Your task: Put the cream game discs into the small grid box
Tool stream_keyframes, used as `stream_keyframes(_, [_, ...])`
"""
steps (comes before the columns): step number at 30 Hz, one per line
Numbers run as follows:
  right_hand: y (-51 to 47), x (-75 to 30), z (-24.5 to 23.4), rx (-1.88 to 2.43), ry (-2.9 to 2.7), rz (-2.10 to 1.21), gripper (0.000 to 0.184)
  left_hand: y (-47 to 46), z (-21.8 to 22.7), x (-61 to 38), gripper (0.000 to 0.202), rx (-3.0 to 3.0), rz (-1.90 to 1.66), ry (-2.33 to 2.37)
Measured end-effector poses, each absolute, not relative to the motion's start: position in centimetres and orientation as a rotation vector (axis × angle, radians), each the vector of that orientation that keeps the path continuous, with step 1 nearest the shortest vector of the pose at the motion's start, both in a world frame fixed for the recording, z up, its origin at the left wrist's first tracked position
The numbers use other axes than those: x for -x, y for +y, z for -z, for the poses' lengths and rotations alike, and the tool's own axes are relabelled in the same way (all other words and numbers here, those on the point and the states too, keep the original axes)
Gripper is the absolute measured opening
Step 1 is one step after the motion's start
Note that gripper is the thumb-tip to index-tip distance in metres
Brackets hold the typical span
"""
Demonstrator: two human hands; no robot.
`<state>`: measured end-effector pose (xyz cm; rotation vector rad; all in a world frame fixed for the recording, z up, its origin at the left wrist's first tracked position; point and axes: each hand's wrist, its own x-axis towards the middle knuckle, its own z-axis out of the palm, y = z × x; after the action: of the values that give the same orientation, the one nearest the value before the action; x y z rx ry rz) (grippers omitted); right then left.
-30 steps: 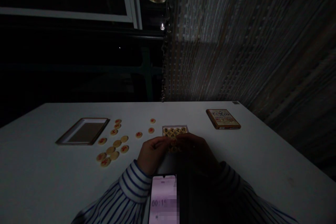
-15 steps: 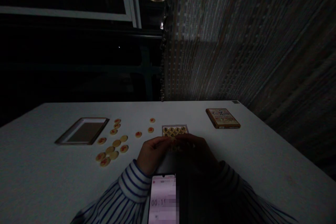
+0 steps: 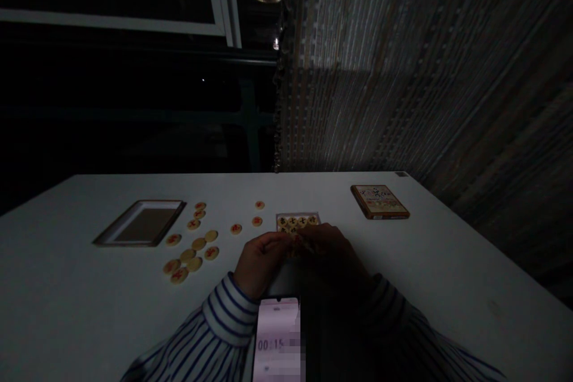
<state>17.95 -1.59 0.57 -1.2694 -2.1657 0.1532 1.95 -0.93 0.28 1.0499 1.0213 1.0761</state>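
Chinese chess pieces with black characters lie in rows in a small open box (image 3: pixel 319 216) at the middle of the table. My left hand (image 3: pixel 262 259) is over the box's near left part, its thumb and fingers pinched together. Across from it my right hand (image 3: pixel 335 253), in deep shadow, curls over the near right part. Between the fingertips shows a red-marked chess piece (image 3: pixel 296 240); whether it is held or lies in the box I cannot tell. The hands cover the box's near rows.
Loose chess pieces (image 3: pixel 194 264), red-marked or plain, are scattered left of the box. A shallow open tray (image 3: pixel 150 224) lies at the far left and a closed game box (image 3: pixel 380 201) at the far right. A phone (image 3: pixel 276 334) showing a timer is in front of me.
My right hand has shifted slightly, its fingers lifting and drawing back a little, so more of the red-marked piece shows. My left hand stays nearly still.
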Motion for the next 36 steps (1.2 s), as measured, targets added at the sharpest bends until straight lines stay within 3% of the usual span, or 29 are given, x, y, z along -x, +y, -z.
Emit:
stream_keyframes(8, [-1.8, -18.2, -1.4, 1.272, -2.245, -0.093, 0.019, -0.8, -0.3, -1.7, 0.027, -1.107, -1.126, 1.068])
stream_keyframes(17, [-1.5, -19.6, -1.2, 1.249, -2.179, 0.015, 0.023, 0.8, 1.0, 0.3, 0.029, -1.458, -1.28, 1.428])
stream_keyframes(29, [-0.5, -20.9, -0.2, 1.325, -2.216, -0.055, 0.019, 0.7, 2.0, 0.3, 0.032, -1.739, -1.139, 1.578])
stream_keyframes(36, [0.5, -21.9, 1.3, 1.299, -2.35, 0.014, 0.026, 0.8, 2.3, 0.4, 0.031, -1.741, -1.155, 1.586])
